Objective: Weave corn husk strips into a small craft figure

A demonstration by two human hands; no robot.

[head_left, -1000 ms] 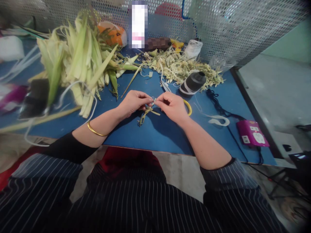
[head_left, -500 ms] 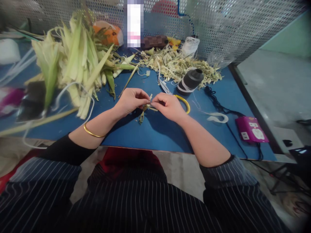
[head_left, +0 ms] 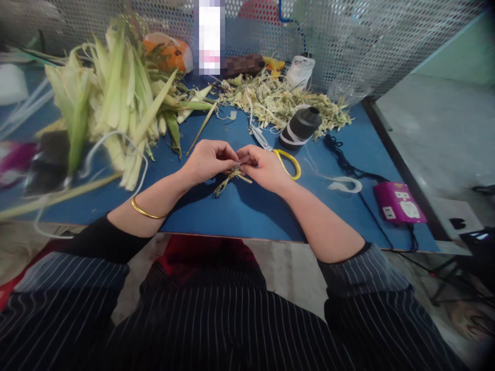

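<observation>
Pinched fingers of my left hand (head_left: 211, 161) hold a small piece of husk (head_left: 231, 175), whose thin strips hang below the fingertips over the blue table. My right hand (head_left: 263, 166) is closed on the same piece from the other side, and the fingertips of both hands meet. What lies between the fingertips is mostly hidden. Yellow-handled scissors (head_left: 288, 161) lie just beyond my right hand, their blades pointing away. A black thread cone (head_left: 301, 126) with a white band leans behind them.
Long green husks (head_left: 119, 103) are heaped at the left, husk scraps (head_left: 263, 98) at the back. A purple box (head_left: 400, 202) with black cords sits near the right edge. A white cord (head_left: 145, 159) loops by my left forearm. Perforated metal stands behind.
The husk strips below my fingers have swung to the left. My fingertips have come closer together. The whole view has shifted slightly.
</observation>
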